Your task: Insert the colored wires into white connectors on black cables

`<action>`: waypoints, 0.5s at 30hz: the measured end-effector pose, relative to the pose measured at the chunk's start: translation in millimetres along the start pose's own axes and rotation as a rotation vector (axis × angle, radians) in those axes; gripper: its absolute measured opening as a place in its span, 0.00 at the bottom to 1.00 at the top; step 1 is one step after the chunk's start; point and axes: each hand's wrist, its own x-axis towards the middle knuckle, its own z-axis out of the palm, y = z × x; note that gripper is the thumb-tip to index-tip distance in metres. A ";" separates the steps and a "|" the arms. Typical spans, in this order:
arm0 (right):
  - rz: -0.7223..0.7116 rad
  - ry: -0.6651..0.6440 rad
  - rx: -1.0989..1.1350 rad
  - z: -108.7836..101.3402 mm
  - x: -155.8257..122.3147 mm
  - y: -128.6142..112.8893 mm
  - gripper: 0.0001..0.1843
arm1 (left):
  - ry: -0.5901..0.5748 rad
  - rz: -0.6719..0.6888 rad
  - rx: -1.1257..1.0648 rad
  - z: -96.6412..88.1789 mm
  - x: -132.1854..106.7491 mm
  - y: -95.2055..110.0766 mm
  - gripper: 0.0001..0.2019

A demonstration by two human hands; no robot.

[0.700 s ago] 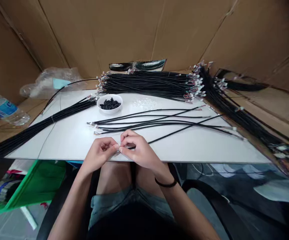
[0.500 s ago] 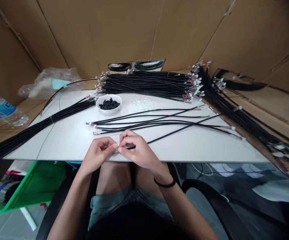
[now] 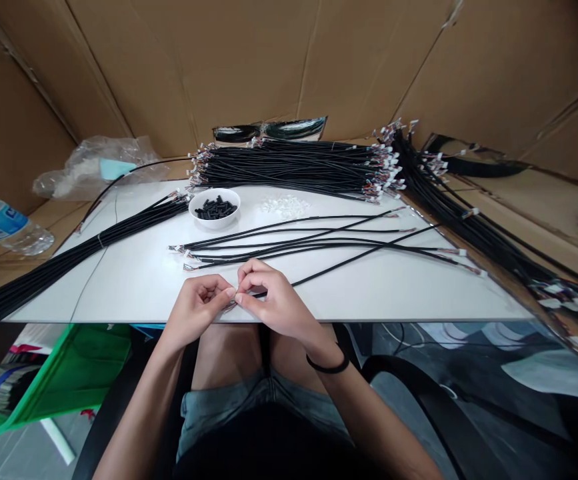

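The left hand (image 3: 193,310) and right hand (image 3: 273,300) meet over the front edge of the desk (image 3: 133,287), each grip closed to a thumb-and-finger pinch on the fine wires (image 3: 228,307) at one end of the cable (image 3: 336,267); which strand each has is too small to tell; the cable runs from under the right hand, rightward across the desk; such thin wires probably call for a light pinch close to the tips, one strand at a time, the cable steadied and slack.
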 end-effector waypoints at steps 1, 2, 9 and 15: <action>0.001 0.002 0.001 0.1 0.0 0.1 0.08 | 0.000 0.000 -0.005 -0.6 0.0 0.3 0.13; 0.002 0.007 0.002 0.4 0.0 0.1 0.07 | 0.001 0.000 -0.011 -1.4 0.0 0.6 0.13; 0.023 0.086 -0.010 3.5 -0.8 -3.5 0.03 | 0.021 -0.012 -0.057 -5.0 -1.9 1.7 0.14; 0.016 0.074 -0.007 3.3 -0.5 -5.0 0.04 | 0.044 -0.018 -0.062 -4.7 -3.0 0.6 0.14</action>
